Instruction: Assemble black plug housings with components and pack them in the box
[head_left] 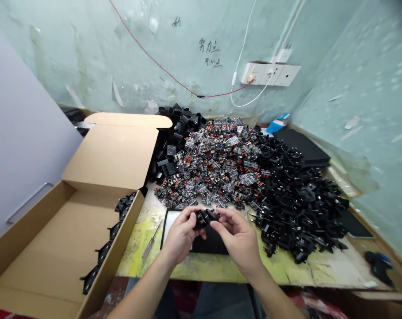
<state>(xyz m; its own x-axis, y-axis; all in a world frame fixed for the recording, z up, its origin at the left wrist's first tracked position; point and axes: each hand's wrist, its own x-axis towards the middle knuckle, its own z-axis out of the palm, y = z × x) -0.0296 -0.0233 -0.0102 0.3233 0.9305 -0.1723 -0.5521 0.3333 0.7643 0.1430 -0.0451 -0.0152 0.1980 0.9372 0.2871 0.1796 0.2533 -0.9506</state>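
Your fingers (201, 220) are wrapped around a small black plug part (205, 218), and both hands hold it together. Your left hand (181, 235) grips it from the left side, with the fingers curled tight on it. Your right hand (238, 237) holds it from the right, with the thumb and first fingers pinched on its end. The part is up in the air, just above a flat black pad (211, 244) with a white edge that lies on the tabletop (320, 268).

Just behind your hands lies a big pile of little parts with red, green and silver bits (217, 166). To the right of it is a big pile of black plug pieces (297, 204) that touches the first pile. At the back left is a smaller heap of black box-shaped shells (176, 133).

A small screwdriver (150, 243) lies on the tabletop near your left hand. Further left is an open cardboard box (71, 230), and a row of black plugs (109, 241) lines its right wall. On the wall at the back hang a red wire (161, 67) and a white socket strip (270, 73).
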